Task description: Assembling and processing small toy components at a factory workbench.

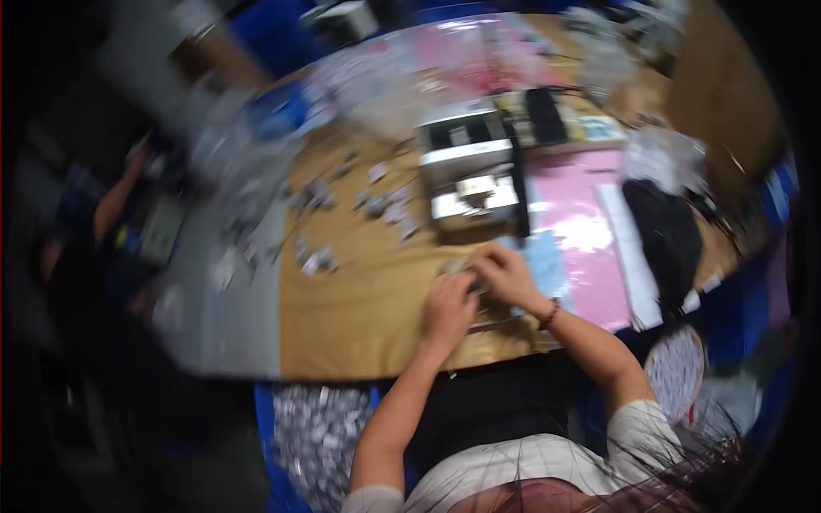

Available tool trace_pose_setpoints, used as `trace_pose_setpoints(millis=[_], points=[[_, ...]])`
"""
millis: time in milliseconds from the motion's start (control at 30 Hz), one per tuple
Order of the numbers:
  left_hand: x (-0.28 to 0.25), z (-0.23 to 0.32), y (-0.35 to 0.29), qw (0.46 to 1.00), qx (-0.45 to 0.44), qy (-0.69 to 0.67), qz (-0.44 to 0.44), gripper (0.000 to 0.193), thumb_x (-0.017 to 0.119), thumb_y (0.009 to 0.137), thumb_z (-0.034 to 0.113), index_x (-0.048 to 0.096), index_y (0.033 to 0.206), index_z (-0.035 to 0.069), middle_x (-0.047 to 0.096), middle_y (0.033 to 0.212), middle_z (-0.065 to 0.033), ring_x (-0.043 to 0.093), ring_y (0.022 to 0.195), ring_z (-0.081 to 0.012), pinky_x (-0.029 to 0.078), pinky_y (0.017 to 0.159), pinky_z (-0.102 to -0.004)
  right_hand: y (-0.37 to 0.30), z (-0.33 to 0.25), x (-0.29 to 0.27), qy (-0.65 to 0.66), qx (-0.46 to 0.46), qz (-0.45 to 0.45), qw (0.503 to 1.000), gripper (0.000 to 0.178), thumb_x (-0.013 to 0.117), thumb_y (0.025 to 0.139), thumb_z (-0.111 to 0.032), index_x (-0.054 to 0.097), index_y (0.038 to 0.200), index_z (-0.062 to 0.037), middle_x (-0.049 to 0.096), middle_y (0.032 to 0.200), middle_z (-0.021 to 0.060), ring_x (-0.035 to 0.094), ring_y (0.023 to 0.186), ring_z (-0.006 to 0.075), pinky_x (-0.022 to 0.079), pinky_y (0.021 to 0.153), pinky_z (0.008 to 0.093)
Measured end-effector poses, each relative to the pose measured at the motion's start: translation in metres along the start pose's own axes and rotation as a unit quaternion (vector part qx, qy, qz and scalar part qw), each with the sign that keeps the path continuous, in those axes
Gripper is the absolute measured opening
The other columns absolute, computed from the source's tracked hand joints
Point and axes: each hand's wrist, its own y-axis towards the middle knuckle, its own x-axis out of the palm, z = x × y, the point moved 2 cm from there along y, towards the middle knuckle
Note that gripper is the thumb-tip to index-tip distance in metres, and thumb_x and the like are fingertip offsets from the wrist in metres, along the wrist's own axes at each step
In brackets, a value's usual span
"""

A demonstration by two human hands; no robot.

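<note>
Extending a bare forearm (113,201), a co-worker in dark clothing (94,316) occupies the far left, beside a grey-covered table section (244,333). Next comes a tan, cloth-like tabletop (342,342) strewn with loose grey pieces (318,260); below its near edge, a blue bin (263,427) holds a mass of small grey bits (321,445). Near the front edge, the left hand (451,301) has its fingers bent and drawn narrow at a small, dark-grey piece (475,284) — too blurred to show its exact shape. It lies between both hands' fingertips, in front of a silver-and-black boxy device (462,154). It is probably light and stiff, perhaps slick; its outer edges seem best for a fingertip pinch. The right hand (505,275), below a dark-red bracelet (549,315) on the wrist, curls narrowly over from above — how firmly either hand grips, I cannot tell. Farther right lie a glossy pink sheet (599,306) and black fabric (658,244).
</note>
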Motion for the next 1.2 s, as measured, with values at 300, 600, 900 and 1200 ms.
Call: trace_pose_setpoints(millis=[300, 600, 900, 1200], points=[[-0.007, 0.003, -0.033, 0.997, -0.039, -0.027, 0.066, 0.033, 0.071, 0.080, 0.008, 0.060, 0.110, 0.005, 0.062, 0.105, -0.0142, 0.060, 0.102, -0.0347, 0.050, 0.089, -0.0428, -0.009, -0.004, 0.017, 0.166, 0.088, -0.013, 0.982, 0.015, 0.064, 0.099, -0.017, 0.066, 0.104, -0.0035, 0.067, 0.092, -0.0009, 0.056, 0.078, 0.0032, 0.042, 0.067, 0.0183], [-0.192, -0.014, -0.174, 0.948, -0.251, 0.173, 0.097, 0.037, 0.074, 0.081, 0.011, 0.062, 0.116, 0.004, 0.064, 0.115, -0.0151, 0.061, 0.106, -0.0357, 0.050, 0.090, -0.0433, -0.020, -0.165, -0.024, 0.040, -0.499, 0.027, 0.865, 0.048, 0.055, 0.096, -0.023, 0.050, 0.132, 0.0081, 0.058, 0.128, 0.0216, 0.061, 0.110, 0.0290, 0.049, 0.096, 0.0393], [-0.226, -0.076, -0.179, 0.912, -0.276, 0.294, 0.072, 0.038, 0.073, 0.082, 0.012, 0.063, 0.118, 0.002, 0.063, 0.116, -0.0175, 0.056, 0.110, -0.0391, 0.046, 0.095, -0.0460, 0.011, -0.096, -0.060, -0.140, -0.245, 0.002, 0.959, 0.026, 0.056, 0.096, -0.004, 0.060, 0.121, 0.0034, 0.065, 0.111, 0.0111, 0.062, 0.087, 0.0159, 0.050, 0.079, 0.0289], [-0.162, -0.219, -0.036, 0.908, -0.268, 0.285, 0.147, 0.037, 0.070, 0.085, 0.012, 0.063, 0.121, 0.006, 0.060, 0.114, -0.0176, 0.055, 0.109, -0.0395, 0.045, 0.097, -0.0441, 0.037, -0.005, -0.195, -0.501, -0.059, 0.096, 0.858, 0.031, 0.061, 0.096, -0.007, 0.061, 0.128, -0.0067, 0.063, 0.118, 0.0119, 0.062, 0.098, 0.0224, 0.050, 0.081, 0.0322]])
